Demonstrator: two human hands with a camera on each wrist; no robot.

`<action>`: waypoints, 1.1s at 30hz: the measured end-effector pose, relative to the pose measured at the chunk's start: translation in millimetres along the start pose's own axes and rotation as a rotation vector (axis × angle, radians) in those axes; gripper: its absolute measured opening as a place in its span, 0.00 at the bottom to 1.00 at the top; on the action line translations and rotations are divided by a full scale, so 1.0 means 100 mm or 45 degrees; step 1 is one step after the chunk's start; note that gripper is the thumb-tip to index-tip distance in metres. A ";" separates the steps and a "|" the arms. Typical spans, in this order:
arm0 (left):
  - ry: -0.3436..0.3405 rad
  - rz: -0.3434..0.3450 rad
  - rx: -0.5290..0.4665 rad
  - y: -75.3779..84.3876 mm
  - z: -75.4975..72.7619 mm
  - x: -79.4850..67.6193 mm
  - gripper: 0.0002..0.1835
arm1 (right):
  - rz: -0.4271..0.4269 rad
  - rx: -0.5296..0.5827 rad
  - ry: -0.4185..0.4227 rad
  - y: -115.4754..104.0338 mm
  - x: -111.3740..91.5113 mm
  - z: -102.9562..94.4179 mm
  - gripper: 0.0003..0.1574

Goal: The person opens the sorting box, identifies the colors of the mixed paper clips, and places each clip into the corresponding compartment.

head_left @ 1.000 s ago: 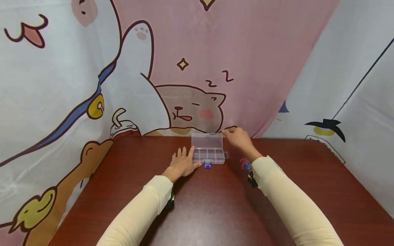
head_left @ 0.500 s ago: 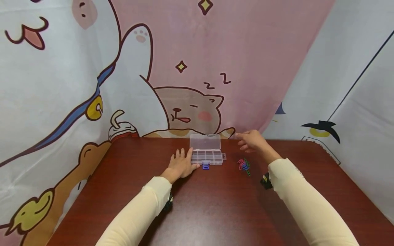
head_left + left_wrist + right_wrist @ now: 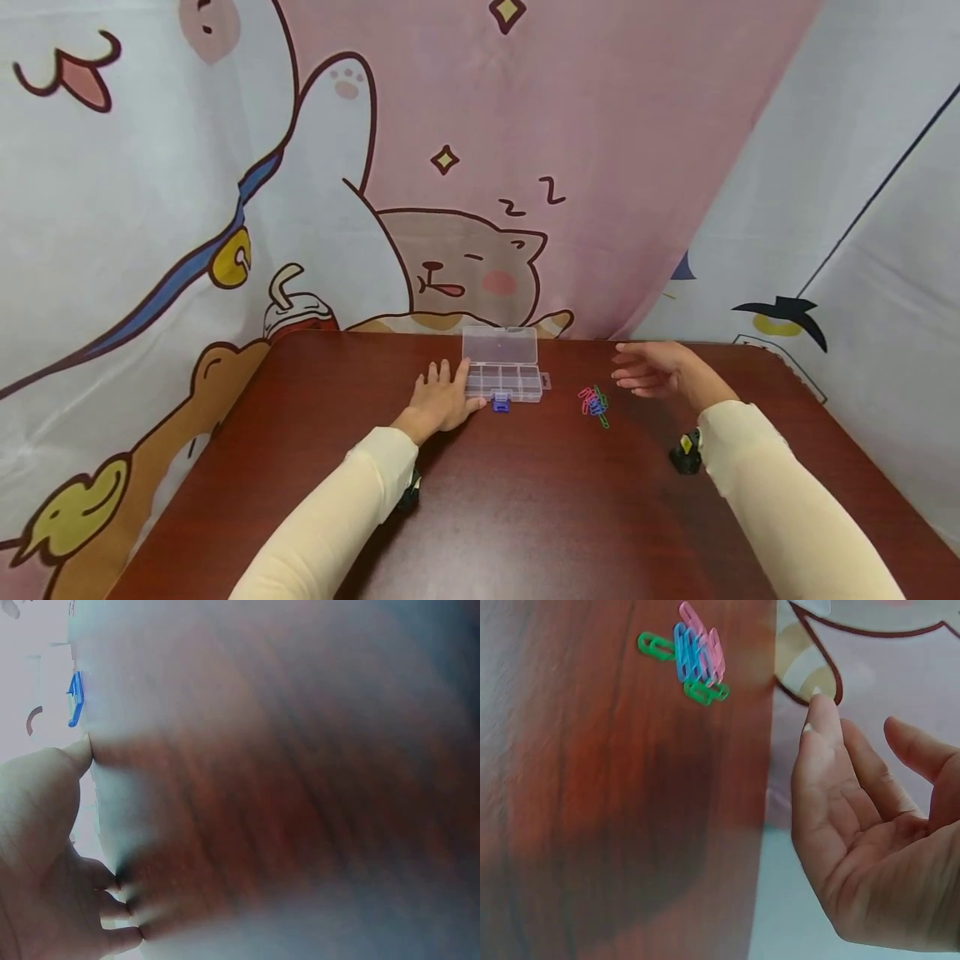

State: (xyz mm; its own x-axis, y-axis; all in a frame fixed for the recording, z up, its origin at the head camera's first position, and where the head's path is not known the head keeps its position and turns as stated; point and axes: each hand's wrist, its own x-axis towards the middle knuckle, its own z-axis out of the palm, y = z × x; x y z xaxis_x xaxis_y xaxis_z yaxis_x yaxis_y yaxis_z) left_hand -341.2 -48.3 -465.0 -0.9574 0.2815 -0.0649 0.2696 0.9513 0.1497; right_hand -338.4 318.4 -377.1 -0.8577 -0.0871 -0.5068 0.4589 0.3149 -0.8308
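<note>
A clear plastic compartment box lies near the table's back edge, its lid raised and its blue latch hanging at the front. My left hand rests on the table against the box's left side, fingers spread. To the right of the box lies a small pile of pink, blue and green paper clips. Beyond that pile, my right hand hovers with loosely bent fingers and nothing in them; in the right wrist view, its thumb stands apart from the fingers.
The dark red-brown wooden table spreads in front of both arms. Close behind its back edge hangs a cloth with cartoon animals. A clear hanging tab sticks out of the box's right side.
My right hand has moved from the lid's right edge away to the right, uncovering the paper clips. The left hand keeps its place at the box, and the lid still stands raised.
</note>
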 end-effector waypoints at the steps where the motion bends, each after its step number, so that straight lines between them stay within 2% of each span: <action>1: -0.001 0.000 0.003 0.00 0.00 0.00 0.44 | 0.005 0.009 0.000 0.03 -0.01 -0.02 0.37; 6: 0.011 0.008 0.008 0.00 -0.01 0.02 0.44 | 0.033 0.029 0.036 0.21 -0.01 -0.11 0.30; 14: -0.008 0.001 0.000 0.01 -0.01 0.02 0.44 | 0.100 -0.046 0.009 0.45 0.03 -0.07 0.35; 22: -0.007 -0.009 0.002 -0.01 0.01 0.00 0.44 | 0.161 -0.113 0.030 0.50 0.08 0.07 0.29; 33: -0.006 -0.003 0.000 -0.02 0.01 0.01 0.44 | 0.160 -0.199 -0.015 0.52 0.12 0.20 0.21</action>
State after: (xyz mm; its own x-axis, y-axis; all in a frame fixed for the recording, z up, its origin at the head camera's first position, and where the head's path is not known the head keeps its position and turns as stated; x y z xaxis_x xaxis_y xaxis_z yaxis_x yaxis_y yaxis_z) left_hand -342.7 -49.8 -466.1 -0.9575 0.2799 -0.0697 0.2674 0.9519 0.1498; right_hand -320.3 315.2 -431.4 -0.7927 -0.0485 -0.6077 0.5199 0.4668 -0.7154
